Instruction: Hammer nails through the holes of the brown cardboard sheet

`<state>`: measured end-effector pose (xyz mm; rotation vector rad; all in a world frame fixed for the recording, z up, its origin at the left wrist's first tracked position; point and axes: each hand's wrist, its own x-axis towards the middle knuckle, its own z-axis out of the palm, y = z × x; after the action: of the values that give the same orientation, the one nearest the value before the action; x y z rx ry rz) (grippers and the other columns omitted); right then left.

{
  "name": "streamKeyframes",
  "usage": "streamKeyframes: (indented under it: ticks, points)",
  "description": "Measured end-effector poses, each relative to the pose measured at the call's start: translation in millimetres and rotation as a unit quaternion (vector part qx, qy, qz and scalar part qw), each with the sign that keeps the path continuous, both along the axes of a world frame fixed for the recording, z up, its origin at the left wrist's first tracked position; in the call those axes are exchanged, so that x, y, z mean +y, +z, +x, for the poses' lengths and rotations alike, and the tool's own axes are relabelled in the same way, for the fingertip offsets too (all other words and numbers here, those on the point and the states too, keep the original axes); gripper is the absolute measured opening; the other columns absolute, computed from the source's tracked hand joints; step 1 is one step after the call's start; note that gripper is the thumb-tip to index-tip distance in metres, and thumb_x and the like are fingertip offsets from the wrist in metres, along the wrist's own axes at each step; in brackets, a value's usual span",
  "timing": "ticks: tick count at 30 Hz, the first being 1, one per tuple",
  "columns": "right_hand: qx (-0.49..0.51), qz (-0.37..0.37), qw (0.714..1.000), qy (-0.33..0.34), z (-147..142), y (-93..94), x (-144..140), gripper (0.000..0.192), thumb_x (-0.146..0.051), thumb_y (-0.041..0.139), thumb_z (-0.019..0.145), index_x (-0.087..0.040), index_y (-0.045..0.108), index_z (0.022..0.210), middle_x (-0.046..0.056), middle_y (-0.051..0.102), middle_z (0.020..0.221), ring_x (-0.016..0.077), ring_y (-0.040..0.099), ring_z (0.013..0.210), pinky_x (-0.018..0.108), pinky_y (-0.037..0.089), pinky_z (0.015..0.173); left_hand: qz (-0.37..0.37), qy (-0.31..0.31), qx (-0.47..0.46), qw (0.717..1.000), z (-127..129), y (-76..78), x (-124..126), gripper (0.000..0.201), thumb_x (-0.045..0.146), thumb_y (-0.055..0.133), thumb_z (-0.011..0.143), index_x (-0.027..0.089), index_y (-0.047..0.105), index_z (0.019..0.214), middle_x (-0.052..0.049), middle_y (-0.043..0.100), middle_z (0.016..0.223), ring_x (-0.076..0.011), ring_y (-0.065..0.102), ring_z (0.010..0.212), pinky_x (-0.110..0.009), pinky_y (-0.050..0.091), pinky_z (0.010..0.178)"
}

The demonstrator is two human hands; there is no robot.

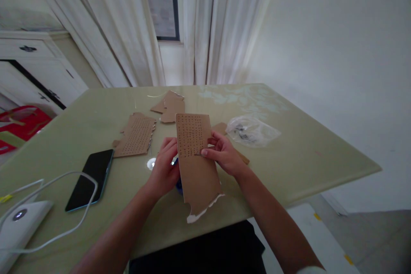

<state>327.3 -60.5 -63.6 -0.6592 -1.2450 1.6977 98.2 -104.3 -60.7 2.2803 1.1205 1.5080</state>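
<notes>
The person holds a torn strip of cardboard (196,162) up off the table (305,154) between both hands, tilted toward the eyes, seemingly so the grid of small holes in its upper half can be read. The left hand (165,167) closes on the strip's left edge, fingers curled behind it; the right hand (223,154) pinches the right edge, thumb on the face right at the last row of holes, as if marking a place. Below the grip the strip hangs free to a ragged white tear.

Something blue sits behind the strip under the left hand; I cannot tell what it is, or whether the hand holds it. A small white disc (150,163) lies just left of that hand. Further left rest another perforated piece (136,136), a dark phone (90,180) and a white cable (64,199). Beyond the grip lie plain scraps (170,106); to its right, a clear plastic bag (252,132) with contents too blurred to make out.
</notes>
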Motion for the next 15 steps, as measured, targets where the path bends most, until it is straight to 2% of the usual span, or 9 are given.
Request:
streamKeyframes:
  ticks: [2,4,7,9,12,15]
  points:
    - [0.009,-0.002,1.0,-0.011,-1,-0.3,0,0.058,-0.034,0.104,0.075,-0.03,0.076,0.125,0.001,0.083,0.113,0.0186,0.081,0.099,0.031,0.068,0.091,0.002,0.01,-0.016,1.0,1,0.5,0,0.015,0.028,0.069,0.105,0.028,0.079,0.116,-0.006,0.078,0.106,-0.0265,0.066,0.098,-0.04,0.059,0.086]
    - [0.02,-0.005,0.999,-0.031,-1,-0.2,0,0.06,-0.036,0.103,0.075,-0.03,0.074,0.127,0.002,0.083,0.117,0.021,0.082,0.104,0.035,0.068,0.093,-0.002,0.033,-0.057,0.998,2,1.6,-1,0.021,0.029,0.067,0.108,0.029,0.075,0.127,-0.006,0.077,0.113,-0.0248,0.068,0.101,-0.038,0.058,0.088]
    - [0.025,-0.002,0.997,-0.079,-1,0.4,0,0.06,-0.039,0.102,0.077,-0.031,0.072,0.129,0.004,0.083,0.122,0.023,0.081,0.105,0.038,0.069,0.093,0.0,0.083,-0.129,0.988,2,5.3,-4,0.04,0.031,0.056,0.114,0.03,0.062,0.154,-0.011,0.072,0.143,-0.0245,0.069,0.118,-0.039,0.058,0.095]
    - [0.013,0.007,0.994,-0.109,-1,0.6,0,0.059,-0.039,0.102,0.078,-0.031,0.072,0.128,0.004,0.083,0.121,0.023,0.081,0.103,0.037,0.07,0.09,0.025,0.104,-0.119,0.987,-1,9.0,-6,0.046,0.033,0.056,0.115,0.031,0.058,0.161,-0.013,0.065,0.159,-0.0277,0.065,0.134,-0.044,0.057,0.104]
    - [-0.005,0.014,0.993,-0.114,-1,-0.1,-1,0.057,-0.042,0.101,0.079,-0.03,0.072,0.127,0.004,0.082,0.119,0.023,0.08,0.102,0.036,0.069,0.088,0.058,0.089,-0.013,0.994,-4,13.1,-6,0.032,0.031,0.069,0.109,0.032,0.075,0.14,-0.01,0.071,0.156,-0.0318,0.062,0.145,-0.055,0.049,0.121]
    - [-0.008,0.011,0.995,-0.1,-1,-2.0,-3,0.06,-0.043,0.1,0.079,-0.029,0.07,0.129,0.004,0.081,0.119,0.0223,0.08,0.104,0.035,0.068,0.09,0.065,0.06,0.046,0.995,-4,12.4,-2,0.018,0.025,0.079,0.103,0.03,0.081,0.119,-0.006,0.082,0.138,-0.0313,0.07,0.14,-0.062,0.043,0.129]
